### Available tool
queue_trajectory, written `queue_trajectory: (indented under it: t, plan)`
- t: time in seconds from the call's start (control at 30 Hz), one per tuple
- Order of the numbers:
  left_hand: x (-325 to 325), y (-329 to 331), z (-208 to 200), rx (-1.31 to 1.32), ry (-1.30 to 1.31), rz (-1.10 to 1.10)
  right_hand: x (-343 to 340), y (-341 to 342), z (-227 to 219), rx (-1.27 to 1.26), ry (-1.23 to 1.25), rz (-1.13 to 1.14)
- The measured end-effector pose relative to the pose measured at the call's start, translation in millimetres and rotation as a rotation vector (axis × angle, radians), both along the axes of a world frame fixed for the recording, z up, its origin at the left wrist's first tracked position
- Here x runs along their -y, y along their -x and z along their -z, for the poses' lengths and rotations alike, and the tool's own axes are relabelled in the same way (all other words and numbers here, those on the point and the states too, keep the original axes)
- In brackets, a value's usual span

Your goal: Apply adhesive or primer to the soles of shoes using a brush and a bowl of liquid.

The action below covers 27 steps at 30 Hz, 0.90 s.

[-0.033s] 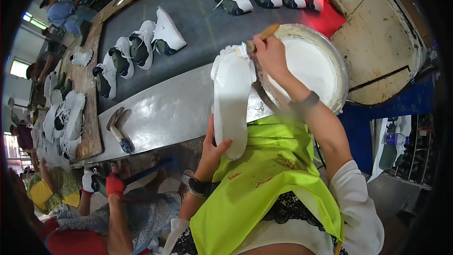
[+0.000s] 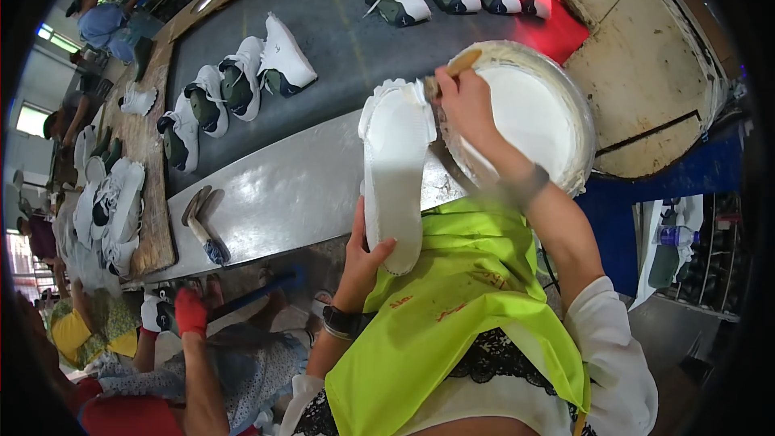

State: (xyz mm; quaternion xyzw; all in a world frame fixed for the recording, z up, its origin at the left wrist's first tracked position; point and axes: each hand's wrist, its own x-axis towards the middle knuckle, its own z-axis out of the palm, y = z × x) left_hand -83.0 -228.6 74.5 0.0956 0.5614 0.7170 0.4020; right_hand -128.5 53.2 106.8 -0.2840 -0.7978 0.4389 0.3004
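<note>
A: Where do your hands and the work stand?

B: Your left hand (image 2: 361, 268) grips the near end of a white shoe (image 2: 393, 165), thumb on the upturned underside, fingers along its left side. Your right hand (image 2: 468, 106) is wrapped around the tan handle of a brush (image 2: 462, 61).

A: And where does that shoe sit?

B: It is held up in front of you, over the near edge of the metal surface (image 2: 311, 182), with the basin (image 2: 588, 125) of white liquid (image 2: 529, 109) on its right. Its frilled far end lies beside your brush head; you can't quite tell from here whether the bristles touch.

A: What would help your stroke at that edge?

B: Hold the near end firmly, so the far end doesn't swing under the brush. Go lightly along the frill, working the bristles into its folds rather than bending them over.

A: And the load on your brush?

B: Wipe any excess off on the basin's rim; too much could drip onto your yellow-green apron (image 2: 460, 287). Mind your right forearm too: it passes close to that rim.
</note>
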Motion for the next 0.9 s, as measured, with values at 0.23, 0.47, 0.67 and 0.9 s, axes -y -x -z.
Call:
queue_trajectory:
  t: [0.23,0.47,0.67,0.9]
  plan:
    - [4,3,0,0.027,-0.021,-0.017,38,-84,-4,0.035,0.204,-0.059]
    - [1,3,-4,-0.013,-0.029,0.006,29,-11,-22,-0.139,-0.050,-0.047]
    - [1,1,5,-0.053,0.030,-0.037,78,-36,-25,-0.100,0.090,-0.232]
    - [4,-2,5,-0.062,0.037,-0.050,53,34,-43,-0.063,-0.102,-0.127]
